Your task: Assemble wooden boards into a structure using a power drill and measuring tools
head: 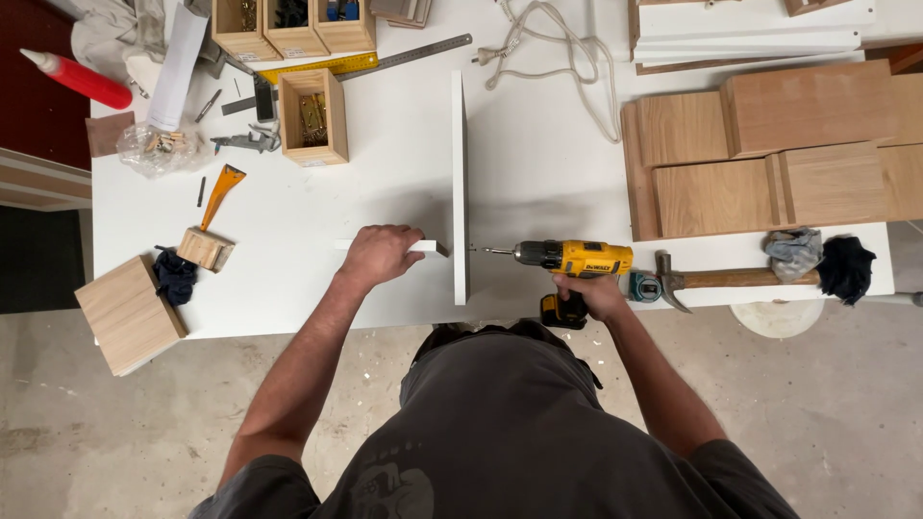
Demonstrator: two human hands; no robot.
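The right hand (598, 291) is clamped on the grip of a yellow cordless drill (567, 259), whose long axis lies level across the table (538, 173), bit pointing left at the face of a white board (460, 192) standing on edge. The left hand (381, 254) presses down, fingers curled, on a shorter white panel (428, 247) that butts the board's other side. Just right of the drill lie a hammer (731, 279) and crumpled rags (one grey, one dark). Further back, an open wooden box (312, 117) holds brass-coloured hardware; a clear bag (162, 146) holds wooden dowels. A red glue bottle (79, 79) points left at the far corner.
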